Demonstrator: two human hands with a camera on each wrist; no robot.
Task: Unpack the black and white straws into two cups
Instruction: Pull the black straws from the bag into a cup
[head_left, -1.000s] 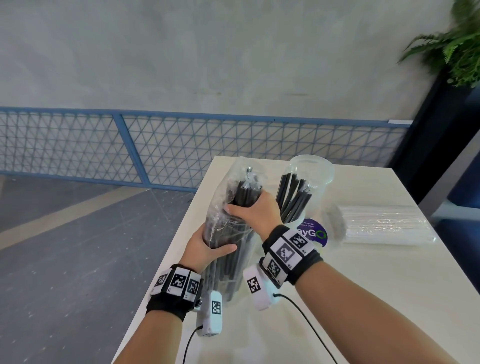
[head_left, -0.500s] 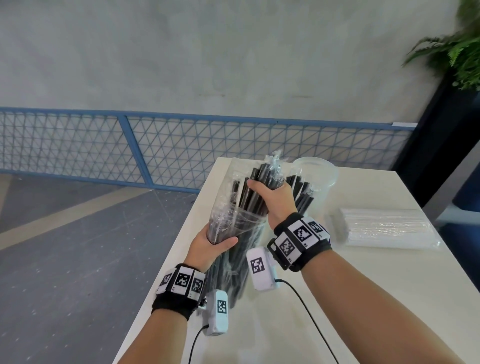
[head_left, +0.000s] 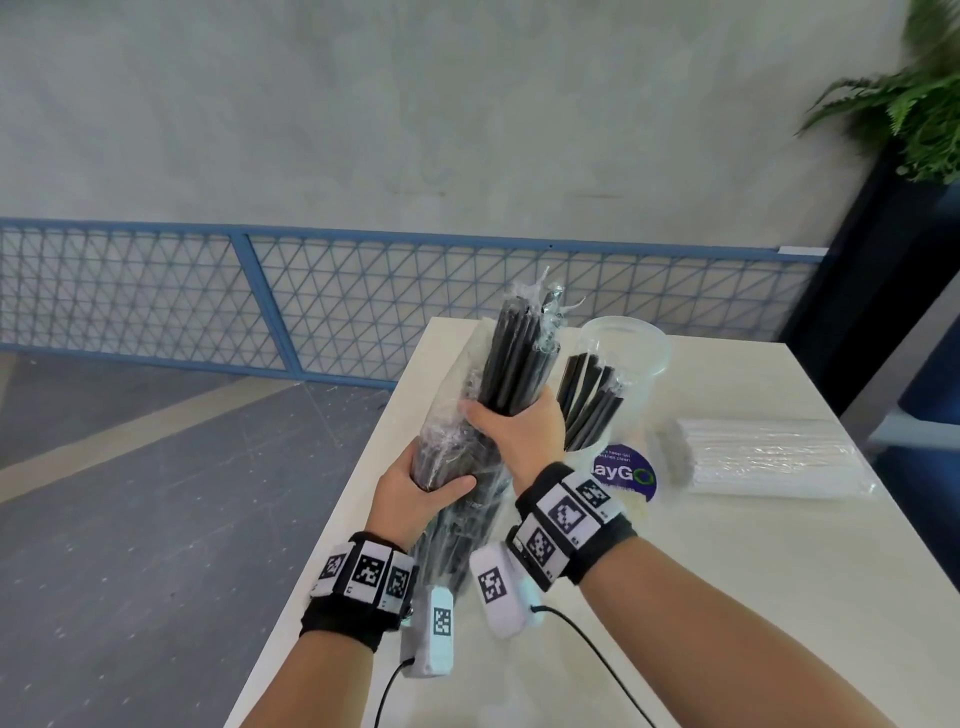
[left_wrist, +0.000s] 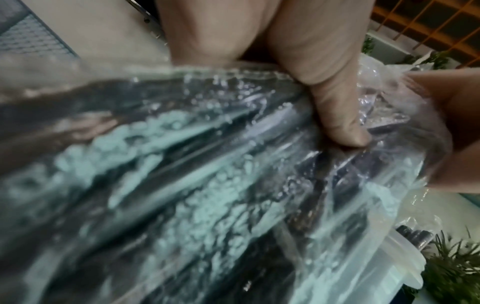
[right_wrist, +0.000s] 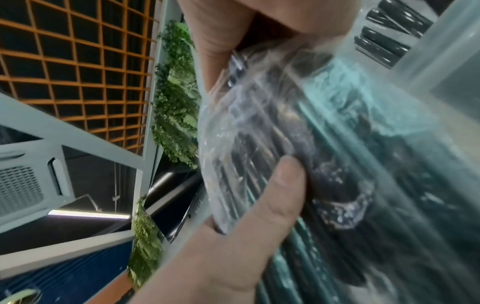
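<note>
Your left hand (head_left: 415, 483) clamps the plastic bag (head_left: 457, 426); your right hand (head_left: 524, 431) clamps one bundle of black straws (head_left: 519, 358); one cup (head_left: 631, 353) stands beside.

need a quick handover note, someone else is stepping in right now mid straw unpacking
Left hand: grips the clear bag of black straws low down, holding it upright at the table's left edge.
Right hand: grips a bunch of black straws raised out of the bag's top.
Cup: stands right of the bag and already holds some black straws.
Pack of white straws: lies flat on the table to the right, looks unopened.
Done: part of the black straws are in the cup.
Left: put this bunch and the rest in the cup, then do the white ones. No second cup is in view.
</note>
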